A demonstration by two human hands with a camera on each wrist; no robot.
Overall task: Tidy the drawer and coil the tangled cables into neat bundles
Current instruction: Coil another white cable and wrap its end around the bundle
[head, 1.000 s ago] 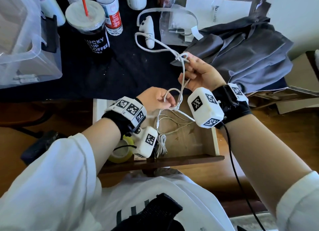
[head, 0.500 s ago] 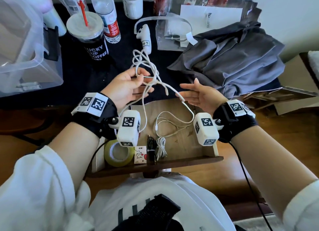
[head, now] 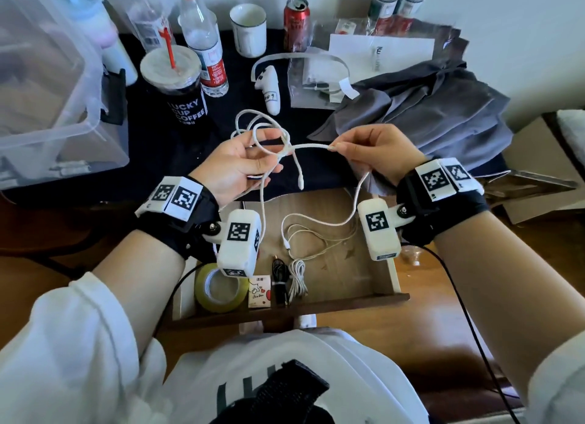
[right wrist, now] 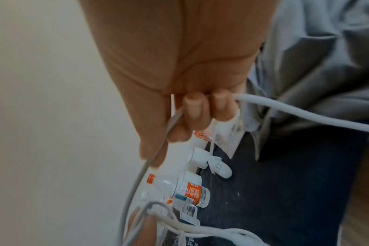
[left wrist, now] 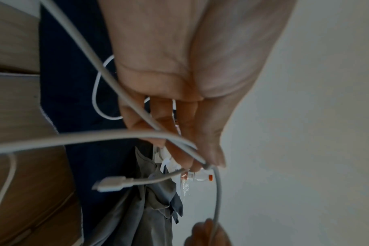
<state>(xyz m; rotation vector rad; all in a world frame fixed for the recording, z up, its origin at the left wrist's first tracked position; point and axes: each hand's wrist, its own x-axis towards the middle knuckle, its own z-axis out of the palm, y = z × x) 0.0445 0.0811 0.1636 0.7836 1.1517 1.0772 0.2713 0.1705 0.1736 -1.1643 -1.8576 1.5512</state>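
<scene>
White cable (head: 311, 147) now stretched between hands.

The camera on my head looks down from above at my tabletop (head: 152, 145). My two wrist cameras look close along my fingers (left wrist: 150, 126); all see the white cable (head: 311, 145).

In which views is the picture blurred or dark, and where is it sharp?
Head view: bright and mostly sharp, the white cable crisp, edges bent by the wide lens. Left wrist view: dim, the left hand soft, the cable's plug clearer. Right wrist view: the right hand blurred, the background bottle sharper.
</scene>
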